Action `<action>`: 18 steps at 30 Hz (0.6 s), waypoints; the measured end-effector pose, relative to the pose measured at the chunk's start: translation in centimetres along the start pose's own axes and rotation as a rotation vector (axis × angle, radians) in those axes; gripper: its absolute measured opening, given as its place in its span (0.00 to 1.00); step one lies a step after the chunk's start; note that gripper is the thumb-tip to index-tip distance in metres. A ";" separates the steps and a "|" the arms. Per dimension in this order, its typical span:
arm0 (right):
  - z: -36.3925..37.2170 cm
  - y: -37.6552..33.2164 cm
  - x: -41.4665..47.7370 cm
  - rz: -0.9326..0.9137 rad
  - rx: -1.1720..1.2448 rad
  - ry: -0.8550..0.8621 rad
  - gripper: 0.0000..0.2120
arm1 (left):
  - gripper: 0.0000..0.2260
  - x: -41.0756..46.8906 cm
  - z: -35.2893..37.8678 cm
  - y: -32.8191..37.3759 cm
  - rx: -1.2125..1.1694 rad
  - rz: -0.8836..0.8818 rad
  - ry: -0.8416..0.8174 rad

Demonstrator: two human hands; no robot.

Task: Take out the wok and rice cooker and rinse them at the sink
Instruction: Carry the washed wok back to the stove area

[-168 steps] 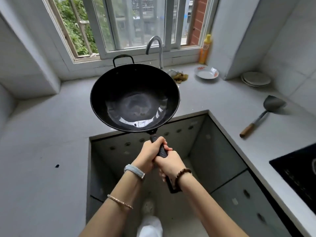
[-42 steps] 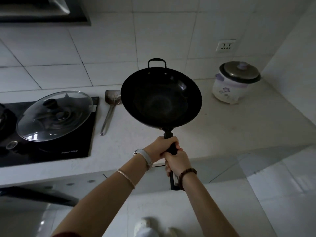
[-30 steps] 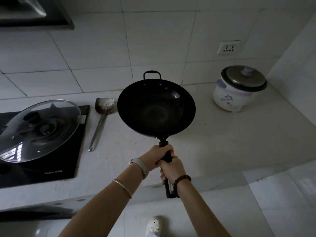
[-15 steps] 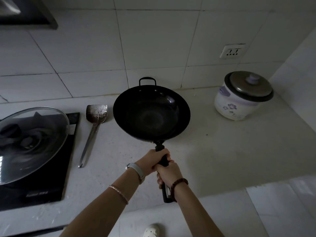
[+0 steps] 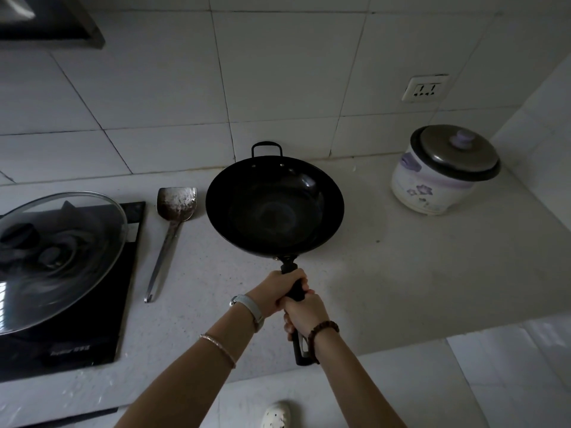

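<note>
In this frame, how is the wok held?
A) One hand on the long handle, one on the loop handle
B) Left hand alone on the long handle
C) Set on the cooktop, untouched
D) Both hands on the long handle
D: the left hand and the right hand both grip the long handle of the wok, the left hand nearer the bowl.

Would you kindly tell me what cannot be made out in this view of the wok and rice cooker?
Head view:
- Inside of the rice cooker, hidden by its metal lid.
- Whether the wok touches the counter, hidden by its bowl.
- Glass lid, cut off by the left edge.
- Cooktop lettering, too small and dark.
- Middle of the handle, covered by left hand and right hand.
</note>
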State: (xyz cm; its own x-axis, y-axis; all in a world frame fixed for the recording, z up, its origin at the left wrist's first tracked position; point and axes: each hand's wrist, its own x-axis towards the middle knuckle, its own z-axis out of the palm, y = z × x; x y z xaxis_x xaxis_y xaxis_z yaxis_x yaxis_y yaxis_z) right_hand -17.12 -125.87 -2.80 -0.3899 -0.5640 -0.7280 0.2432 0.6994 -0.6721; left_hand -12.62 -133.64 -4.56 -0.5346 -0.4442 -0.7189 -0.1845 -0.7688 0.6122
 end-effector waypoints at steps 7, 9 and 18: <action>0.4 1.3 0.1 -0.019 0.013 -0.020 0.03 | 0.08 0.5 -0.2 -0.8 -0.035 -0.043 0.043; 0.5 1.7 0.3 -0.009 0.011 -0.016 0.02 | 0.08 0.5 -0.3 -1.0 -0.028 -0.056 0.041; 0.9 3.6 1.0 -0.011 0.004 -0.063 0.03 | 0.07 0.9 -1.0 -2.7 0.044 -0.045 0.121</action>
State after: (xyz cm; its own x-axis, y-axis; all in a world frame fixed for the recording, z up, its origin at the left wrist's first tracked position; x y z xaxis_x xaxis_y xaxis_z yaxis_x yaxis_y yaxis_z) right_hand -15.81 -124.29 -6.06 -0.3358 -0.5981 -0.7277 0.2431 0.6913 -0.6804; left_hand -11.80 -132.45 -7.18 -0.4223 -0.4635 -0.7790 -0.2434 -0.7698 0.5900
